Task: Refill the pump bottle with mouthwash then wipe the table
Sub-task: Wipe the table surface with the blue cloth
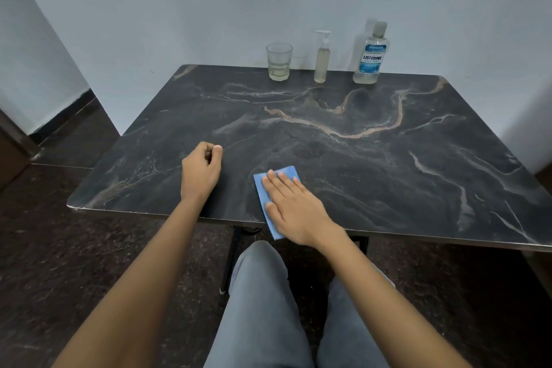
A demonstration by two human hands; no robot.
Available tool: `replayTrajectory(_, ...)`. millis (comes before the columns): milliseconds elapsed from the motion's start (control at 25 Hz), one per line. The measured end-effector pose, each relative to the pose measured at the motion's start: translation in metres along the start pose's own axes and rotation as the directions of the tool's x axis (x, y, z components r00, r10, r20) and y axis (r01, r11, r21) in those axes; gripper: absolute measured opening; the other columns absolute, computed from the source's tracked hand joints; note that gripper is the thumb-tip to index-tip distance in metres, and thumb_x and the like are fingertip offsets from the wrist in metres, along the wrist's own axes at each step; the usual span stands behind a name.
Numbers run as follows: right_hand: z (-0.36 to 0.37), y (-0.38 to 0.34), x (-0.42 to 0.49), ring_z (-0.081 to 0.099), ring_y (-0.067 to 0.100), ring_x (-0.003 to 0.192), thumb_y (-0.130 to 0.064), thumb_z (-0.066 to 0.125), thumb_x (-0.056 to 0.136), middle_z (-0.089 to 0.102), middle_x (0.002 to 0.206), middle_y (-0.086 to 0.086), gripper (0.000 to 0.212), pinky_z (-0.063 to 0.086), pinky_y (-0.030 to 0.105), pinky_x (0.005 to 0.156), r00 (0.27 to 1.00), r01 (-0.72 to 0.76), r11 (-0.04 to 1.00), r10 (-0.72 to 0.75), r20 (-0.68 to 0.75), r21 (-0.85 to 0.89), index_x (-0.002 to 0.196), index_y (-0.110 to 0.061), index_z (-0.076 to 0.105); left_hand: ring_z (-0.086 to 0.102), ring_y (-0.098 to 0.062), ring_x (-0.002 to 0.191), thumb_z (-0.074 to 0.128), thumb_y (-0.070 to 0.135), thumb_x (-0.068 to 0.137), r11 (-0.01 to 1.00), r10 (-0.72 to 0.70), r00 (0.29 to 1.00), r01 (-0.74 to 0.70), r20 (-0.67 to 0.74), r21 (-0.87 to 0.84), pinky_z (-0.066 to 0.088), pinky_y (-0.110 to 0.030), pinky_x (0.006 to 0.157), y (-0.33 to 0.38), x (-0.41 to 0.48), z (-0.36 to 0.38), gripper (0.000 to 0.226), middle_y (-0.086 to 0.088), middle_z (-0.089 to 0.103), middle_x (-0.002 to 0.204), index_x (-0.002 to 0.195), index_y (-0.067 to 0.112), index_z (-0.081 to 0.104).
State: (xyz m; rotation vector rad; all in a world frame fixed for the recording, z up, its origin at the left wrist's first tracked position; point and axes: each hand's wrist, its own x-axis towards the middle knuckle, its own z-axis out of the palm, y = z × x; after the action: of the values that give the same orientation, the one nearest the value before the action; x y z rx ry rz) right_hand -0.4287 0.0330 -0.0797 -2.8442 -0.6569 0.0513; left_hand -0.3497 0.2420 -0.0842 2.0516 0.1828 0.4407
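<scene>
A dark marble-patterned table [358,158] fills the middle of the view. At its near edge lies a blue cloth [265,200], partly overhanging the edge, with my right hand [294,206] pressed flat on it, fingers spread. Left of it my left hand [200,170] rests on the table as a loose fist with nothing in it. Along the far edge stand a slim pump bottle [322,61] holding pale liquid and a capped mouthwash bottle [369,58] with a blue label.
A drinking glass [279,61] with a little pale liquid stands left of the pump bottle at the far edge. A white wall rises right behind the table. My grey-trousered knees [263,308] are under the near edge. Dark floor lies to the left.
</scene>
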Motion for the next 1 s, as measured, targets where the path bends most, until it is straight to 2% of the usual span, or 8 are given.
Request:
replayTrajectory(120,-0.016,0.037,-0.013,-0.001,0.011,0.147,-0.033,0.022,0.102,0.001,0.160,-0.002,0.054,-0.006,0.029,0.117,0.996,0.065,0.997,-0.061,0.071,-0.043,0.152,-0.018,0.007,0.053,-0.012,0.066,0.051,0.033,0.096,1.000,0.000,1.000,0.000,0.010,0.008,0.044,-0.031,0.068,-0.002,0.002,0.001,0.024,0.003,0.059,0.071,0.087,0.014,0.062)
replayTrajectory(240,-0.024,0.063,0.007,-0.002,0.012,0.148,-0.032,0.020,0.102,-0.001,0.161,-0.001,0.054,-0.004,0.031,0.118,0.988,-0.109,0.993,0.112,0.102,-0.037,0.152,-0.018,0.005,0.056,-0.012,0.068,0.051,0.036,0.095,0.999,0.002,1.000,-0.002,0.005,0.033,0.045,-0.032,0.068,-0.002,0.003,0.002,0.024,0.006,0.061,0.073,0.087,0.016,0.061)
replayTrajectory(320,-0.017,0.051,0.025,-0.003,0.017,0.148,-0.032,0.018,0.102,-0.002,0.161,0.002,0.055,-0.004,0.035,0.119,0.985,-0.139,0.988,0.144,0.097,-0.063,0.152,-0.015,0.003,0.058,-0.012,0.074,0.050,0.038,0.095,0.995,0.012,1.000,-0.013,0.016,0.103,0.046,-0.032,0.071,0.001,0.003,0.002,0.023,0.006,0.063,0.079,0.089,0.018,0.061)
replayTrajectory(480,-0.008,0.021,0.016,-0.003,0.016,0.148,-0.033,0.020,0.102,0.000,0.160,0.001,0.055,-0.005,0.033,0.119,0.998,0.029,0.999,-0.027,0.064,-0.035,0.152,-0.016,0.004,0.060,-0.013,0.081,0.050,0.037,0.096,0.987,0.061,0.997,-0.066,0.036,0.149,0.048,-0.035,0.073,-0.001,0.002,0.003,0.021,0.006,0.064,0.086,0.091,0.019,0.060)
replayTrajectory(600,-0.015,0.037,-0.010,-0.001,0.012,0.148,-0.041,0.014,0.100,0.002,0.160,-0.001,0.059,-0.006,0.028,0.117,0.996,0.066,0.998,-0.065,0.053,-0.023,0.152,-0.016,0.007,0.061,-0.012,0.082,0.051,0.037,0.095,0.989,0.068,0.997,-0.073,0.039,0.131,0.050,-0.035,0.074,-0.005,0.003,0.003,0.020,0.007,0.064,0.086,0.091,0.020,0.060)
replayTrajectory(720,-0.023,0.083,-0.023,0.003,0.012,0.148,-0.051,0.003,0.090,0.005,0.160,0.000,0.072,-0.005,0.026,0.116,0.997,-0.078,0.996,0.079,0.007,-0.051,0.152,-0.015,0.009,0.061,-0.013,0.084,0.052,0.036,0.095,0.990,0.076,0.997,-0.080,0.033,0.119,0.049,-0.034,0.075,-0.006,0.004,0.004,0.019,0.006,0.065,0.088,0.091,0.020,0.061)
replayTrajectory(880,-0.042,0.148,-0.001,0.003,0.014,0.148,-0.035,0.020,0.102,0.004,0.160,0.003,0.055,-0.002,0.033,0.118,0.932,-0.363,0.932,0.363,0.004,-0.017,0.152,-0.013,0.010,0.061,-0.013,0.084,0.052,0.036,0.095,0.990,0.079,0.996,-0.082,0.029,0.119,0.048,-0.033,0.074,-0.006,0.007,0.006,0.019,0.006,0.065,0.088,0.092,0.019,0.061)
replayTrajectory(1000,-0.046,0.156,0.044,0.000,0.019,0.148,-0.033,0.017,0.102,0.000,0.160,0.006,0.056,-0.002,0.038,0.119,0.901,-0.433,0.901,0.434,0.022,-0.034,0.152,-0.010,0.005,0.060,-0.014,0.084,0.051,0.037,0.096,0.984,0.082,0.996,-0.086,0.033,0.156,0.049,-0.034,0.075,-0.004,0.007,0.007,0.020,0.005,0.065,0.089,0.092,0.019,0.061)
